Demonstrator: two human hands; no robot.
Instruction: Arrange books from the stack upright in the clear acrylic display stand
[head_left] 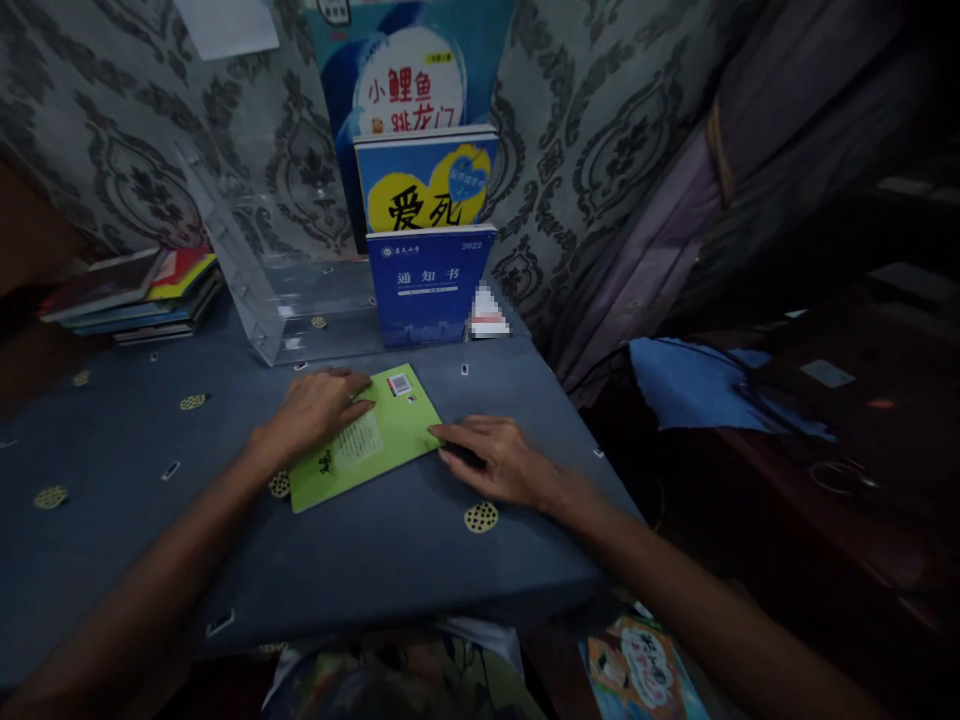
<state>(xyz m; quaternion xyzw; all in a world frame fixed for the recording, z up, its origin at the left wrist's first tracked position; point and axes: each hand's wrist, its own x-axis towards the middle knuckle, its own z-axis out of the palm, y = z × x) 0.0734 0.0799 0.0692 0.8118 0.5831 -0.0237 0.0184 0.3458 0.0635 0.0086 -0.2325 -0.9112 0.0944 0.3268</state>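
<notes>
A thin green book (390,425) lies flat on the blue-grey tablecloth (225,540), back cover up, with a barcode sticker near its far corner. My left hand (319,408) rests palm down on the book's left part. My right hand (499,458) lies flat on the cloth, its fingertips touching the book's right edge. Behind the book, three blue books stand upright: a small one marked 2022 (430,285), a middle one with a yellow patch (426,180), and a tall one (409,70) against the wall.
A clear plastic stand (259,265) sits left of the upright books. A stack of flat books (135,295) lies at the far left. A blue cloth (697,385) and dark clutter are to the right. Another colourful book (641,670) lies below the table's near edge.
</notes>
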